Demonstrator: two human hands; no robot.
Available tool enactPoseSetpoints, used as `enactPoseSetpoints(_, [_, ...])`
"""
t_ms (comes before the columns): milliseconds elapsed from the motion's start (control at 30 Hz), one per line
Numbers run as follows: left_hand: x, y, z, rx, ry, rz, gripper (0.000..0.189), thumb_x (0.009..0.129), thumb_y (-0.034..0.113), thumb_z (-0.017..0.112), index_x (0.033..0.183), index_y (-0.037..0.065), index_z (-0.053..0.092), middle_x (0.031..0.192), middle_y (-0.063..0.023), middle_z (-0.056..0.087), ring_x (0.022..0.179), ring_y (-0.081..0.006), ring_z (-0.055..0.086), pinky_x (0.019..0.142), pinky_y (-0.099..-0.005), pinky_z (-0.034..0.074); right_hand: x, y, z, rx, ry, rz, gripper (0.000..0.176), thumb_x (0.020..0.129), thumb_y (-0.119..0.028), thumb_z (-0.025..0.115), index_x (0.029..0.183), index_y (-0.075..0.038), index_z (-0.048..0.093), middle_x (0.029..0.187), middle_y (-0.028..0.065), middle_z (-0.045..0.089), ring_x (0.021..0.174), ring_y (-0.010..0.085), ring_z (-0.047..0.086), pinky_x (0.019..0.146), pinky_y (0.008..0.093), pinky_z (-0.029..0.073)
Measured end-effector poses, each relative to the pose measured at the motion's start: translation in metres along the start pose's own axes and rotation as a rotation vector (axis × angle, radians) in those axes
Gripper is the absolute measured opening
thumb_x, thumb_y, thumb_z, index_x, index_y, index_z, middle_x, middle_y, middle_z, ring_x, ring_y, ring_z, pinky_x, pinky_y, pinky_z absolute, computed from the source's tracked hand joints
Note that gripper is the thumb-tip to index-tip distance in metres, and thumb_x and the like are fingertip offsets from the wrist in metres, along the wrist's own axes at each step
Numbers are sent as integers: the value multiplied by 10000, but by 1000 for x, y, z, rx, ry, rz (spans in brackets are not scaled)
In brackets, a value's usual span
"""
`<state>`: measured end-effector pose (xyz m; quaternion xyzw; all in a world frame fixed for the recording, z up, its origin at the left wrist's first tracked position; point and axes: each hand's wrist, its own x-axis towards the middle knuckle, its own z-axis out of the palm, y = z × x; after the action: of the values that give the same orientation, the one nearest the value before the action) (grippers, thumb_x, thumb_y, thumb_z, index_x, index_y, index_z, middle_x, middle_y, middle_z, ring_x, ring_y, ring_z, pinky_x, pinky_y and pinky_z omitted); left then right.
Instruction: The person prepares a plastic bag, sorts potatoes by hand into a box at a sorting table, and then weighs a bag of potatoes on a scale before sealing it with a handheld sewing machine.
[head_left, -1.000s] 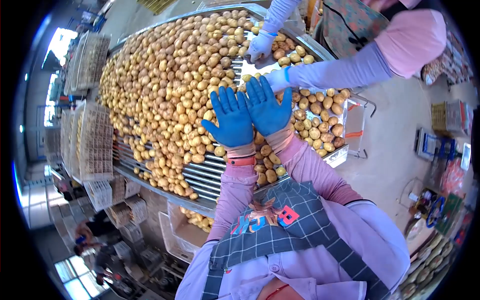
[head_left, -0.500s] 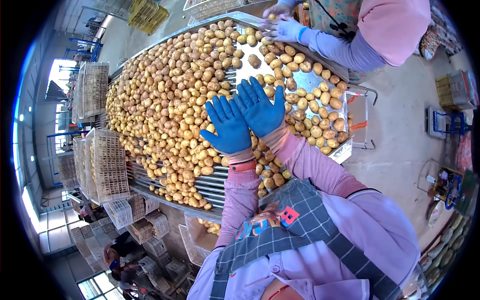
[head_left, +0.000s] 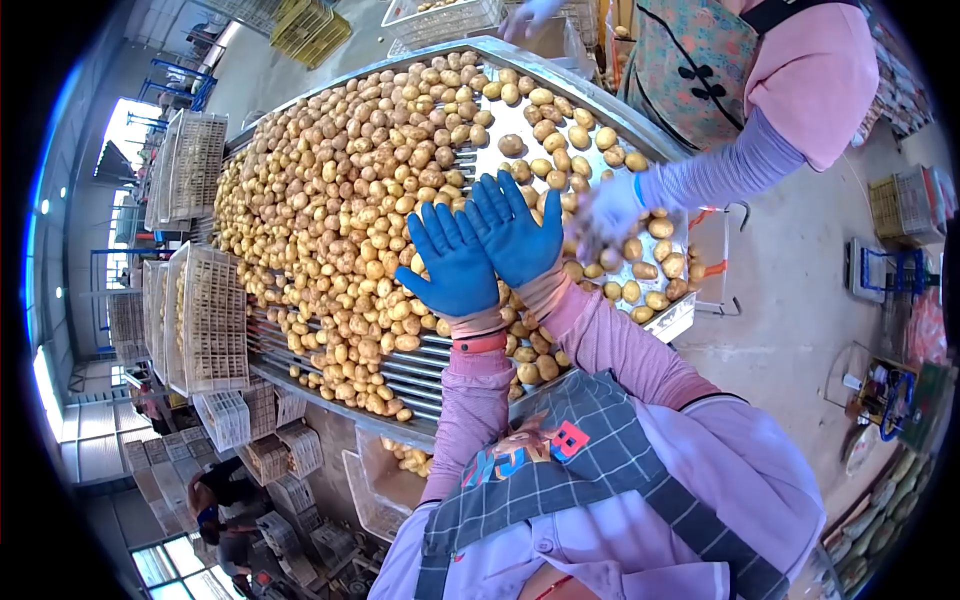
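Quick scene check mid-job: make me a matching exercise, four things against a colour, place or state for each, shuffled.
Things:
1. Left hand
2. Wristband
3. Camera wearer's apron
4. Potatoes

Descriptions:
A. Dark with pale check lines
B. Many, spread over metal rollers
C. Open, palm up, gloved in blue
D. Red or orange-red

Pairs: 1-C, 2-D, 3-A, 4-B

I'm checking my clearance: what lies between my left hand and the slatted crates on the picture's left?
In the head view, a spread of potatoes lies between your left hand and the slatted crates, with metal rollers showing near the crates.
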<state>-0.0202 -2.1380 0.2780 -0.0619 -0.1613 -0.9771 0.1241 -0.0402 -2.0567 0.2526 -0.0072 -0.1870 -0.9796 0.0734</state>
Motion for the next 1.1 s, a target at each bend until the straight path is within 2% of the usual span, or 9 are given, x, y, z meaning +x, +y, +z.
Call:
enactPoseSetpoints(300, [-3,9,-10,-4,6,-2,782,949,628,237,1479,52,223,1526,-156,247,1426,-273,193,1191,-436,99,-3,4,-6,-21,88,21,699,891,-628,459,1349,-101,476,1391,122,473,1267,276,459,1104,485,316])
enactPoseSetpoints(400, [-3,15,-9,56,122,-13,779,946,637,234,1475,65,248,1518,-157,269,1410,-284,239,1180,-444,141,-4,1,-7,-30,90,29,708,885,-636,461,1355,-106,466,1398,121,465,1282,278,445,1111,496,301])
enactPoseSetpoints(467, [0,28,-15,160,10,-31,772,943,645,229,1471,83,271,1507,-160,293,1385,-298,294,1159,-455,205,-2,-6,-4,-55,60,34,713,884,-638,460,1361,-109,454,1402,126,458,1300,281,424,1116,513,284])
enactPoseSetpoints(533, [-1,40,1,351,88,-74,764,945,647,220,1469,94,274,1486,-160,326,1357,-305,337,1131,-459,267,-3,-12,3,-65,42,35,711,885,-637,461,1358,-107,451,1401,137,451,1309,284,408,1120,526,271])
enactPoseSetpoints(600, [-5,45,12,421,56,-145,762,946,645,222,1471,94,268,1485,-153,328,1362,-302,326,1143,-470,234,-4,-13,9,-116,142,-6,755,896,-650,404,1406,-93,403,1395,161,452,1327,299,388,1148,518,224])
enactPoseSetpoints(700, [-10,27,17,297,75,50,763,947,641,236,1470,87,266,1484,-146,334,1368,-297,316,1154,-481,194,-6,-11,3,-84,122,-11,763,893,-648,412,1406,-83,402,1410,167,434,1325,298,392,1149,517,222])
enactPoseSetpoints(800, [-5,14,1,144,61,18,760,944,637,282,1474,94,252,1501,-122,301,1389,-265,268,1151,-458,201,-5,1,-3,-71,106,4,770,889,-650,415,1408,-82,400,1416,163,429,1321,297,399,1147,505,229])
enactPoseSetpoints(867, [-4,9,-3,115,87,43,761,943,635,292,1474,91,253,1505,-124,292,1392,-265,262,1153,-457,199,-6,7,-4,-67,119,-5,710,870,-641,484,1327,-98,491,1350,139,497,1256,287,462,1108,523,293])
enactPoseSetpoints(1100, [-1,11,-9,60,117,85,768,937,638,305,1457,74,288,1499,-132,299,1389,-271,263,1163,-459,189,-1,15,-11,-65,132,12,736,863,-647,483,1366,-111,463,1389,114,455,1287,272,417,1107,512,295])
